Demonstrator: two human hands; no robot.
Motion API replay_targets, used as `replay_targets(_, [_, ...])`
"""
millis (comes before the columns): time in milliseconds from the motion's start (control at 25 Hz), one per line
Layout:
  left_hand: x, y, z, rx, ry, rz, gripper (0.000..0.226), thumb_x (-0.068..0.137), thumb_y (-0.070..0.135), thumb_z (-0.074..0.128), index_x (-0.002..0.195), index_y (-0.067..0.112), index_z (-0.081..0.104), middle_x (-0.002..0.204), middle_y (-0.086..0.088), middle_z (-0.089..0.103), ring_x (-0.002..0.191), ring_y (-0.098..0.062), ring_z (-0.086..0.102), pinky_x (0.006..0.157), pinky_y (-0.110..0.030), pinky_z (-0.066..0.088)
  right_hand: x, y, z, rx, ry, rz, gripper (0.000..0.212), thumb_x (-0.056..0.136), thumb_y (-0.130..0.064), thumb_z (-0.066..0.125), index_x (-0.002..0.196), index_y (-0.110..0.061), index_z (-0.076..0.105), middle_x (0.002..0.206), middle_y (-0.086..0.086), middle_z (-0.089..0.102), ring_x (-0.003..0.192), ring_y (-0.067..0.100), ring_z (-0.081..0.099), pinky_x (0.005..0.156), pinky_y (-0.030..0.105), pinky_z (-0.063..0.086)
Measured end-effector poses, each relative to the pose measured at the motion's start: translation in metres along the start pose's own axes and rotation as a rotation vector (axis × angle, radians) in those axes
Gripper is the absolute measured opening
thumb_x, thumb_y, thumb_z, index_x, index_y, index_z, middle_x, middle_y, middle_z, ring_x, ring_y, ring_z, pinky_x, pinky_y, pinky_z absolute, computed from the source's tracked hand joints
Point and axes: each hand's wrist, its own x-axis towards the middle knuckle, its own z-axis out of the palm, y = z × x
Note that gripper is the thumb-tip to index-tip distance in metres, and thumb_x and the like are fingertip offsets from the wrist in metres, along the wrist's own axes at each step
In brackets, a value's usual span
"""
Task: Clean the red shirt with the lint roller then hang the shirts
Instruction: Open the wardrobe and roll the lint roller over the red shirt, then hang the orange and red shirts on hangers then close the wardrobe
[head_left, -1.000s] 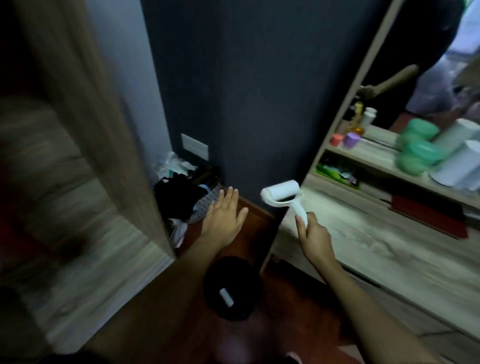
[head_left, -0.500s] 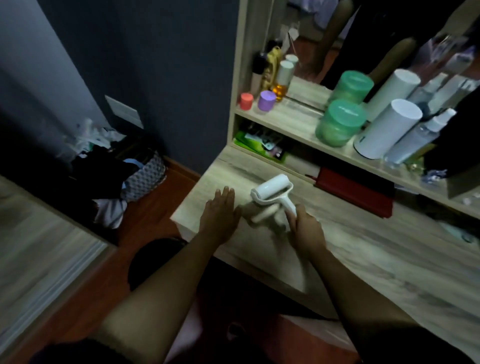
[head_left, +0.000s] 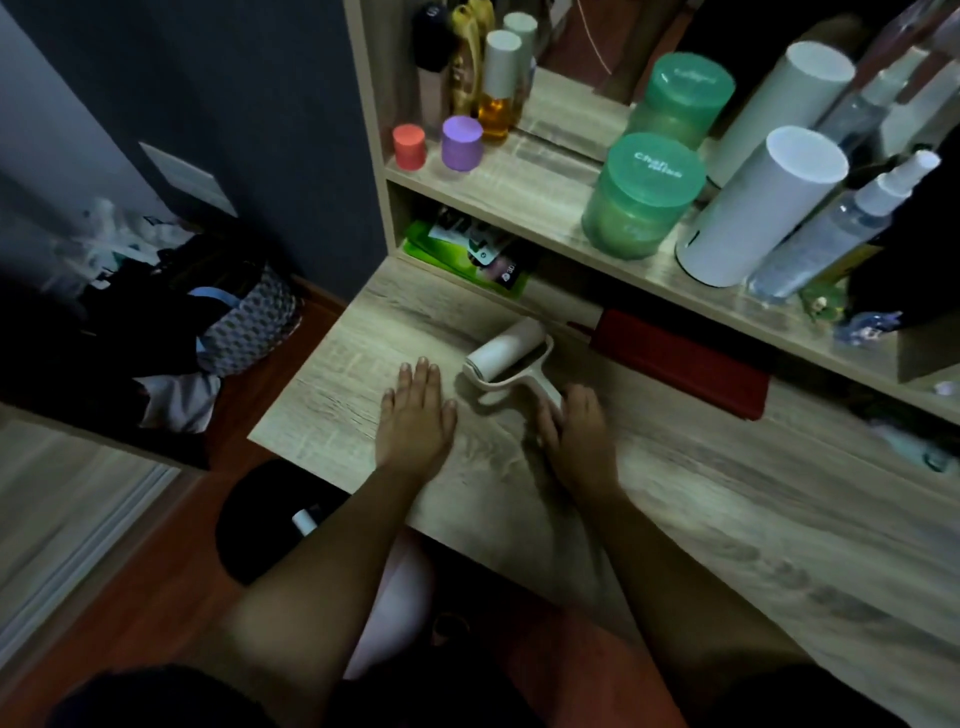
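The lint roller (head_left: 511, 358) lies on the wooden desk (head_left: 675, 519), with its roll pointing toward the shelf and its handle under the fingers of the right hand (head_left: 576, 434), which rests on it with fingers bent; a firm grip I cannot tell. The left hand (head_left: 413, 410) lies flat and open on the desk just beside the roller. A dark red flat case (head_left: 680, 364) sits under the shelf (head_left: 519, 202), near the roller.

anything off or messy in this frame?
Desk looks tidy: lint roller lies flat, right hand on its handle. Only mess is clothes spilling from the basket on the floor, at left.
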Motion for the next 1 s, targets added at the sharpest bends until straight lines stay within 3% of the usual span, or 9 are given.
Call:
replay_targets(80, [-0.001, 0.000, 0.005, -0.004, 0.024, -0.014, 0.057, 0.099, 0.038, 0.022, 0.149, 0.011, 0.010, 0.159, -0.007, 0.006, 0.146, -0.023, 0.000, 0.116, -0.042, 0.006, 0.000, 0.005, 0.003, 0.002, 0.022, -0.024, 0.030, 0.090, -0.028, 0.054, 0.113, -0.008, 0.052, 0.106, 0.010, 0.053, 0.092, 0.021, 0.053, 0.074, 0.031, 0.046])
replay_targets(240, [-0.002, -0.001, 0.008, 0.001, 0.038, -0.021, 0.061, 0.096, 0.041, 0.016, 0.149, 0.012, 0.011, 0.158, -0.006, 0.008, 0.146, -0.022, 0.000, 0.116, -0.041, 0.005, -0.002, 0.010, 0.006, -0.008, 0.061, -0.046, 0.033, 0.088, -0.026, 0.058, 0.114, -0.005, 0.055, 0.106, 0.013, 0.056, 0.096, 0.025, 0.055, 0.080, 0.038, 0.049])
replay_targets(400, [-0.002, 0.000, 0.001, -0.037, -0.015, -0.021, 0.058, 0.099, 0.040, 0.021, 0.149, 0.013, 0.008, 0.159, -0.005, 0.004, 0.146, -0.021, -0.004, 0.116, -0.041, 0.003, -0.006, 0.006, 0.001, -0.219, 0.067, -0.017, 0.042, 0.088, -0.041, 0.054, 0.120, -0.013, 0.053, 0.116, 0.008, 0.056, 0.109, 0.026, 0.049, 0.090, 0.038, 0.033])
replay_targets(520, [-0.004, -0.002, -0.024, -0.059, -0.031, -0.001, 0.059, 0.099, 0.040, 0.021, 0.150, 0.013, 0.006, 0.159, -0.005, 0.002, 0.146, -0.020, -0.004, 0.117, -0.039, 0.003, -0.008, -0.011, -0.012, -0.238, 0.110, -0.077, 0.053, 0.084, -0.050, 0.051, 0.123, -0.014, 0.052, 0.121, 0.009, 0.056, 0.109, 0.028, 0.051, 0.091, 0.043, 0.040])
replay_targets(600, [-0.004, -0.007, -0.054, -0.043, 0.010, 0.012, 0.057, 0.100, 0.038, 0.022, 0.149, 0.012, 0.008, 0.159, -0.006, 0.004, 0.146, -0.020, 0.000, 0.117, -0.038, 0.005, -0.005, -0.033, -0.020, -0.144, 0.133, -0.233, 0.048, 0.083, -0.043, 0.051, 0.114, -0.006, 0.059, 0.109, 0.015, 0.064, 0.096, 0.030, 0.060, 0.081, 0.042, 0.050])
replay_targets(680, [-0.007, -0.019, -0.099, 0.006, 0.069, 0.035, 0.056, 0.100, 0.037, 0.023, 0.149, 0.013, 0.010, 0.159, -0.006, 0.008, 0.146, -0.020, 0.003, 0.117, -0.038, 0.007, 0.004, -0.075, -0.028, -0.031, 0.104, -0.389, 0.040, 0.083, -0.033, 0.051, 0.107, -0.002, 0.061, 0.100, 0.017, 0.068, 0.089, 0.032, 0.064, 0.078, 0.037, 0.050])
replay_targets(840, [-0.028, -0.065, -0.219, 0.137, 0.285, 0.027, 0.058, 0.099, 0.038, 0.027, 0.149, 0.014, 0.012, 0.158, -0.003, 0.010, 0.146, -0.020, 0.007, 0.116, -0.039, 0.008, 0.023, -0.212, -0.053, 0.110, 0.077, -0.654, 0.042, 0.089, -0.031, 0.042, 0.118, -0.005, 0.059, 0.116, 0.013, 0.065, 0.108, 0.027, 0.060, 0.095, 0.024, 0.036])
replay_targets(1000, [-0.080, -0.126, -0.344, 0.254, 0.538, -0.011, 0.059, 0.097, 0.038, 0.032, 0.148, 0.013, 0.017, 0.157, -0.005, 0.015, 0.145, -0.021, 0.012, 0.116, -0.039, 0.012, 0.016, -0.370, -0.073, 0.107, 0.088, -0.926, 0.053, 0.091, -0.038, 0.031, 0.130, -0.007, 0.050, 0.133, 0.011, 0.055, 0.124, 0.024, 0.050, 0.106, 0.032, 0.036])
